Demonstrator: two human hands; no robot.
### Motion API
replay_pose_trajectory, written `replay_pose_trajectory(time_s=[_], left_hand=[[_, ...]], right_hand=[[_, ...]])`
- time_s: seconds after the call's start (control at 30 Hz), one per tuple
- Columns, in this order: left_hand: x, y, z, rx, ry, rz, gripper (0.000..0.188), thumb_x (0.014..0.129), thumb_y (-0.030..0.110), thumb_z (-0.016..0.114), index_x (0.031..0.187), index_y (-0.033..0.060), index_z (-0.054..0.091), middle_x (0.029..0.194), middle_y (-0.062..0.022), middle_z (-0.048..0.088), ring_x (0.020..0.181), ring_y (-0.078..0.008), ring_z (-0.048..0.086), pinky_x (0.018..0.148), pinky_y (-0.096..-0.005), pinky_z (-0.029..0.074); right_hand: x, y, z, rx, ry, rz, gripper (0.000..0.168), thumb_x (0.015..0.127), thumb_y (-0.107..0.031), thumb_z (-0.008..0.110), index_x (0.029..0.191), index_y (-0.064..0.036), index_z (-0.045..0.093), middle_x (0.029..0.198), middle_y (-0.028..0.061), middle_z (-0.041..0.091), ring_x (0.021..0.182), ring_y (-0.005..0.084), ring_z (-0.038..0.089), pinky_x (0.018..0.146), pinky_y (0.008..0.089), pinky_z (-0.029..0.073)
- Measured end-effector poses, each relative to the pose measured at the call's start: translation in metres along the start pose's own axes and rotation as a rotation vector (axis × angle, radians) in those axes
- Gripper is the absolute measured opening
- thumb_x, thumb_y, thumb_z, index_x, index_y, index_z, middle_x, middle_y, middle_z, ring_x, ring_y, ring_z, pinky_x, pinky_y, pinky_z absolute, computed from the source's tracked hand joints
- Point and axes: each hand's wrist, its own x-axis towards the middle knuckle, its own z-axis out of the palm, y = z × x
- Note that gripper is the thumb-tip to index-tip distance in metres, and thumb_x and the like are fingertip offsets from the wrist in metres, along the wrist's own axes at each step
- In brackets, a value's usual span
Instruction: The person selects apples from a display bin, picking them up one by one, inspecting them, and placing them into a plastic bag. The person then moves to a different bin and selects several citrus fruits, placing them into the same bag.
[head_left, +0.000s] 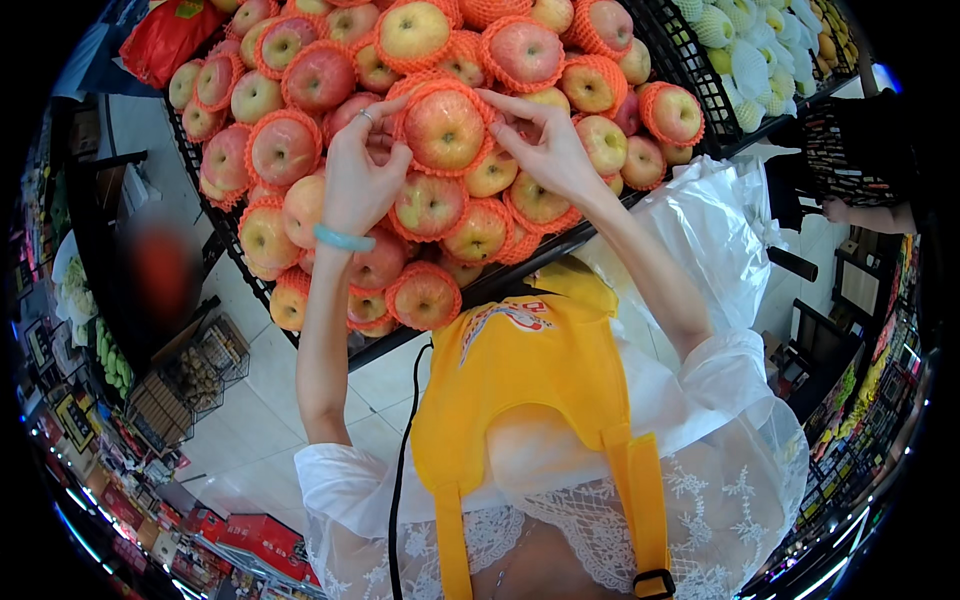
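Note:
A red and yellow apple (445, 133) in an orange foam net sleeve sits between both hands, on a heap of apples. My left hand (365, 166), with a ring on a finger and a pale blue bangle at the wrist, grips the left edge of the net. On the right edge, my right hand (541, 142) pinches the net with thumb and fingers. Some fingertips are hidden behind the net. Just below lies another netted apple (429, 205), and many more, most in orange nets, surround the hands.
The apples lie in a black plastic crate (217, 217). A roll of clear plastic bags (709, 232) hangs at the right. Fruit in white foam nets (750, 64) fills a display at the upper right. A person (847, 157) stands at the right edge.

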Motion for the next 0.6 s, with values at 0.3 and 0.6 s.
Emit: replay_pose_trajectory(time_s=[0.3, 0.6], left_hand=[[0.0, 0.002, 0.012, 0.073, 0.089, -0.064, 0.039, 0.073, -0.007, 0.055, 0.111, 0.0002, 0.063, 0.082, -0.005, 0.061, 0.069, -0.007, 0.055, 0.058, -0.0215, 0.05], [0.007, 0.004, 0.004, -0.366, -0.032, -0.277, 0.045, 0.079, -0.011, 0.048, 0.12, 0.0042, 0.059, 0.097, -0.004, 0.06, 0.079, -0.0065, 0.054, 0.068, -0.0198, 0.047]], right_hand=[[0.0, 0.01, 0.001, 0.082, -0.048, 0.042, 0.048, 0.08, 0.004, 0.059, 0.127, -0.003, 0.057, 0.096, 0.0008, 0.058, 0.084, 0.0074, 0.054, 0.077, 0.0219, 0.047], [-0.003, 0.015, -0.007, 0.558, -0.167, 0.066, 0.058, 0.08, 0.009, 0.062, 0.135, -0.005, 0.047, 0.109, 0.002, 0.058, 0.103, 0.0104, 0.057, 0.093, 0.0255, 0.046]])
